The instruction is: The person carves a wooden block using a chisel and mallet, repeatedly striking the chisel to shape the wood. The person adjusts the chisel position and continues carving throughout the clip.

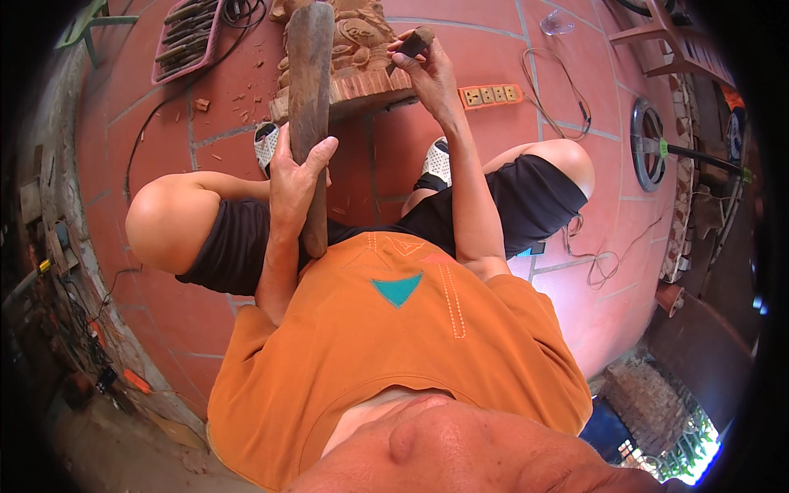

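Carved wooden sculpture (362,37), reddish-brown and thick with rounded relief, sits straight ahead of the person at the top of the view, its pale, chipped base edge facing the crossed legs. Left hand (297,174) now: it is wrapped round a long, flat-sided wooden club (310,103), thumb along the near side, a firm grasp at the lower part. That club stretches from the lap up across the sculpture, blocking a strip of it; whether the two touch, I cannot tell. Over to the right hand (433,76), fingers curled, pinching a short dark tool handle (417,41) at the sculpture's right corner. The fingers cover much of that tool, so its working end is hard to make out.

Around them, on red floor tiles (485,49): a pink tray (154,78) of slim dark tools (187,33) at upper left, a black cable (141,135) curving down near it, and wood chips (202,105) scattered between tray and sculpture. Just right of the right wrist lies an orange power strip (491,96), its cord (526,74) looping away. Farther right, a round stand base (649,144) with a black pole, well apart from both hands.
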The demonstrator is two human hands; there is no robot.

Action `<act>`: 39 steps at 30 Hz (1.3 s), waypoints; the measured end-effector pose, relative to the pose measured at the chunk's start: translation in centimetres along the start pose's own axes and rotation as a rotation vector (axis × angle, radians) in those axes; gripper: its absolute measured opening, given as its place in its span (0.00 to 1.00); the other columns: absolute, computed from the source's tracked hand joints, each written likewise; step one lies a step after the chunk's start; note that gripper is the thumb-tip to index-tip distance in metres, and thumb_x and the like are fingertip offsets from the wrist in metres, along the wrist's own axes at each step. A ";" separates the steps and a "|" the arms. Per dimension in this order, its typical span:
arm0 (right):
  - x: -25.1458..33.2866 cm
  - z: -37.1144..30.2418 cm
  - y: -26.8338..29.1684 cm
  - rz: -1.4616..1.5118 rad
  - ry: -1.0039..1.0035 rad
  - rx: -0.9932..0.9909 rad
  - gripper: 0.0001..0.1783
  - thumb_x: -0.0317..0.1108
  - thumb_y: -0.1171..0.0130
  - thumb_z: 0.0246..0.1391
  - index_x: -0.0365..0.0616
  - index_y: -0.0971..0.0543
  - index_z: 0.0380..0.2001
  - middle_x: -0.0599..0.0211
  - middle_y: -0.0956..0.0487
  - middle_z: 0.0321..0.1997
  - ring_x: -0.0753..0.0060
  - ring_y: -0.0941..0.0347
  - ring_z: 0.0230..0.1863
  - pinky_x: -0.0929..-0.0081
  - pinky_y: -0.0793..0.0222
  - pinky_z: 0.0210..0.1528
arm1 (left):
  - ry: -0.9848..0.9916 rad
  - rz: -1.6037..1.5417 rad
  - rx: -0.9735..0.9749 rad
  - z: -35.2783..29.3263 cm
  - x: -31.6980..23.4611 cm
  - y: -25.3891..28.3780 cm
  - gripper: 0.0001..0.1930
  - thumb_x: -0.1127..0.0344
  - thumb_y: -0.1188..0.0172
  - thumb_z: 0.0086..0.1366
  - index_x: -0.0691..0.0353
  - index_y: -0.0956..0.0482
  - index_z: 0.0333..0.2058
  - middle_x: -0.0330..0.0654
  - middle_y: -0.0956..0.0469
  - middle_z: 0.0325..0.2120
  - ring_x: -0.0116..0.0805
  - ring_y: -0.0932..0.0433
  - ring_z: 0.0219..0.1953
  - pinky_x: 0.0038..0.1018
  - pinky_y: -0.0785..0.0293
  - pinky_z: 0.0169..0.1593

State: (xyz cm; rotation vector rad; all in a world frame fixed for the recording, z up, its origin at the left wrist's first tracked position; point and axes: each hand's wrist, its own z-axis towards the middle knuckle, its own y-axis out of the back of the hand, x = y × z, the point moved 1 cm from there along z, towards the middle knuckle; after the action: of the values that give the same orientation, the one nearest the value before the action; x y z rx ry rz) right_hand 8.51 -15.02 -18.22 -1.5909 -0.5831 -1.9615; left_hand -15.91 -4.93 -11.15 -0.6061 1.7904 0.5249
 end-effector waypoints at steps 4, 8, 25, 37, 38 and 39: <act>-0.5 0.1 0.1 -0.066 0.011 0.020 0.15 0.28 0.37 0.64 0.44 0.27 0.52 0.71 0.18 0.44 0.77 0.21 0.47 0.74 0.25 0.50 | 0.016 -0.001 0.010 -0.1 -0.1 0.0 0.22 0.58 0.33 0.68 0.65 0.28 0.51 0.36 0.26 0.25 0.22 0.27 0.21 0.20 0.29 0.25; -0.4 0.0 0.0 -0.070 -0.019 0.026 0.14 0.27 0.39 0.65 0.43 0.27 0.52 0.68 0.18 0.46 0.75 0.22 0.50 0.73 0.25 0.53 | -0.026 -0.024 0.002 0.0 0.0 -0.3 0.20 0.57 0.33 0.67 0.62 0.28 0.49 0.34 0.26 0.22 0.22 0.27 0.18 0.20 0.30 0.19; -0.7 0.3 -0.1 -0.108 0.030 0.022 0.16 0.30 0.37 0.64 0.42 0.27 0.52 0.69 0.16 0.42 0.75 0.20 0.45 0.72 0.25 0.48 | -0.025 -0.015 -0.007 -0.1 0.1 -0.2 0.18 0.57 0.33 0.68 0.61 0.28 0.47 0.33 0.27 0.21 0.21 0.27 0.18 0.20 0.30 0.18; 0.3 0.2 -0.4 0.002 -0.028 0.025 0.16 0.28 0.37 0.64 0.42 0.27 0.53 0.68 0.18 0.45 0.76 0.22 0.49 0.74 0.25 0.54 | 0.020 -0.023 -0.002 -0.3 -0.2 0.0 0.21 0.59 0.33 0.68 0.65 0.28 0.52 0.35 0.26 0.25 0.21 0.27 0.21 0.20 0.29 0.25; 0.3 0.2 -0.5 0.002 -0.027 0.036 0.16 0.28 0.37 0.64 0.42 0.27 0.53 0.68 0.18 0.45 0.76 0.23 0.49 0.74 0.25 0.54 | 0.018 -0.020 -0.004 -0.3 -0.2 -0.1 0.21 0.59 0.33 0.68 0.65 0.28 0.52 0.35 0.26 0.25 0.21 0.27 0.21 0.20 0.29 0.25; 0.4 0.2 -0.7 0.003 -0.025 0.048 0.16 0.28 0.37 0.64 0.42 0.27 0.53 0.68 0.18 0.45 0.76 0.23 0.49 0.74 0.25 0.55 | 0.000 -0.008 -0.007 -0.2 -0.1 -0.1 0.20 0.58 0.33 0.68 0.64 0.28 0.50 0.35 0.26 0.24 0.21 0.27 0.20 0.20 0.29 0.23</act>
State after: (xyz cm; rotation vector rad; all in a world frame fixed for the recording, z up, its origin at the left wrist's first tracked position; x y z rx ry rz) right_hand 8.15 -14.38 -17.78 -1.5883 -0.6332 -1.9139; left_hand -15.94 -5.13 -10.95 -0.6177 1.7861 0.5254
